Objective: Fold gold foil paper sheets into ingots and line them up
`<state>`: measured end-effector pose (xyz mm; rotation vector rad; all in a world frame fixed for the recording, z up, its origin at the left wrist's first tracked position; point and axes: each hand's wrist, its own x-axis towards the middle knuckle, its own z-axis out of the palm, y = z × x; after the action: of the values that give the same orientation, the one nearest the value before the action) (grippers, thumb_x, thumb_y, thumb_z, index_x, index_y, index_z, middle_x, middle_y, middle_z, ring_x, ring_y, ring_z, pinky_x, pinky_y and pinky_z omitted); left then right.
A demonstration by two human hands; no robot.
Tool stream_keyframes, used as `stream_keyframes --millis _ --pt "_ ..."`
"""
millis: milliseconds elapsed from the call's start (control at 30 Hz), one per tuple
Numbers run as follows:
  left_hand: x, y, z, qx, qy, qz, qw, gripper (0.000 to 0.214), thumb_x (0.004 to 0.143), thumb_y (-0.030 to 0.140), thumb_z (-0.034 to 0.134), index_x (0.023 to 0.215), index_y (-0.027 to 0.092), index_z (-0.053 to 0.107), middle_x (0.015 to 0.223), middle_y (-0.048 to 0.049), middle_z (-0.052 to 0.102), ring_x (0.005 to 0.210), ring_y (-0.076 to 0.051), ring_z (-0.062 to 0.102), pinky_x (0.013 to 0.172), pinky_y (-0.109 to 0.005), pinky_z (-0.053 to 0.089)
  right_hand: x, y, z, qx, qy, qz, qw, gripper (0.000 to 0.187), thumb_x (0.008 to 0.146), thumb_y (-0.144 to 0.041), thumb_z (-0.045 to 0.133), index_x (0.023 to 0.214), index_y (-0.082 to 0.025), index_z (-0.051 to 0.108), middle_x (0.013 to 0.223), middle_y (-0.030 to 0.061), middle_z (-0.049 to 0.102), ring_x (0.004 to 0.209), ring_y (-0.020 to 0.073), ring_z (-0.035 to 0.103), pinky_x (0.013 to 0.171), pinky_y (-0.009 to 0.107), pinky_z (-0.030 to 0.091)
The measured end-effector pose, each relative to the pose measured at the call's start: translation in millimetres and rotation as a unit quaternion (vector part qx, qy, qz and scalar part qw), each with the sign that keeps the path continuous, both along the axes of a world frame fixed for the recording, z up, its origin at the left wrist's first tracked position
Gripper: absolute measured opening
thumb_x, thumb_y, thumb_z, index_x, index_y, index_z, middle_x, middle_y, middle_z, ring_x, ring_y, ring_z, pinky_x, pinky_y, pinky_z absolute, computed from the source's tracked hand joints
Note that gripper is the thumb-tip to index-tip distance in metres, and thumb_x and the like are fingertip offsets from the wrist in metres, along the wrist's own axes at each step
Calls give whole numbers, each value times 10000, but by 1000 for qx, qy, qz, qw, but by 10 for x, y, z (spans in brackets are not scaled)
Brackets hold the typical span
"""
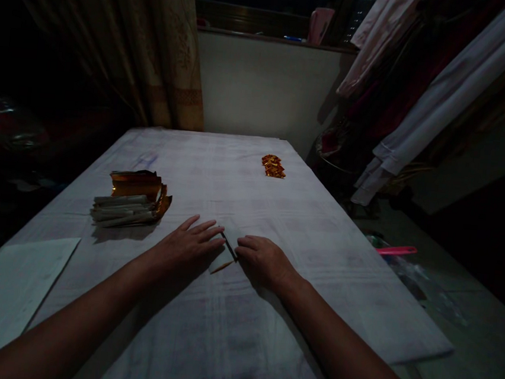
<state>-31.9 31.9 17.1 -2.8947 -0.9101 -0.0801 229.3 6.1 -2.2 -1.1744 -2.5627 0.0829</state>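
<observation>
My left hand lies flat with its fingers apart on a small pale sheet of paper. A narrow dark strip slants along the sheet, between my two hands. At the sheet's near end sits a thin brownish sliver, either a stick or a folded edge; I cannot tell. My right hand has its fingers bent and pressed together at the sheet's right side. Its fingertips touch the paper by the dark strip, and its thumb is hidden.
On the left of the cloth-covered table is a stack of gold-faced papers. Folded gold foil pieces lie at the back right. A white board or sheet rests at the left edge. Clothes hang to the right.
</observation>
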Motion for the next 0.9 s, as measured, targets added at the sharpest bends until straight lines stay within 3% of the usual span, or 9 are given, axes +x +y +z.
stream_keyframes --millis 133,233,367,567,633,767,900 --pt "79 171 27 -6 21 -43 999 449 946 104 479 1361 266 539 1379 -56 648 1354 -246 531 1195 -504 234 -11 -38 -21 16 6 11 1000 242 922 -114 562 1104 -189 704 1143 116 729 1031 242 678 897 369 532" --pt "100 172 72 -39 5 -39 998 417 928 96 472 1296 259 581 1293 -49 688 1237 -217 610 1204 -506 213 17 -94 -15 28 27 22 999 260 920 -169 590 1165 -165 678 1216 150 693 1129 282 646 962 434 522" --pt "142 -33 94 -78 -31 11 996 460 854 143 548 1306 220 585 1323 -99 649 1240 -258 596 1201 -550 214 24 -202 29 15 42 4 999 354 880 -390 703 1142 -154 669 1285 182 646 1199 337 597 990 500 506" --pt "372 -484 23 -63 -69 135 986 538 858 498 682 1279 177 587 1230 -153 648 1115 -337 609 1057 -549 388 -14 -338 5 -6 66 0 998 498 873 -572 677 1150 -158 654 1290 187 648 1172 334 605 984 512 497" --pt "433 -571 12 -66 -68 157 983 524 882 524 668 1273 185 587 1199 -144 654 1085 -329 607 1006 -526 417 -2 -348 -25 -5 73 -3 997 541 870 -601 667 1176 -155 649 1289 191 651 1174 333 607 988 509 492" --pt "436 -629 5 -75 -73 171 980 502 864 487 705 1246 178 602 1193 -140 655 1052 -328 609 934 -501 453 34 -325 -34 -12 52 -9 999 539 838 -536 731 1206 -152 644 1324 187 642 1218 340 586 996 509 477" --pt "339 -648 -32 -52 -107 161 980 386 887 386 697 1211 202 596 1217 -122 666 1080 -310 619 934 -471 470 30 -289 -13 -15 26 -10 1000 371 862 -345 720 1176 -159 651 1312 161 661 1189 318 603 977 485 481"
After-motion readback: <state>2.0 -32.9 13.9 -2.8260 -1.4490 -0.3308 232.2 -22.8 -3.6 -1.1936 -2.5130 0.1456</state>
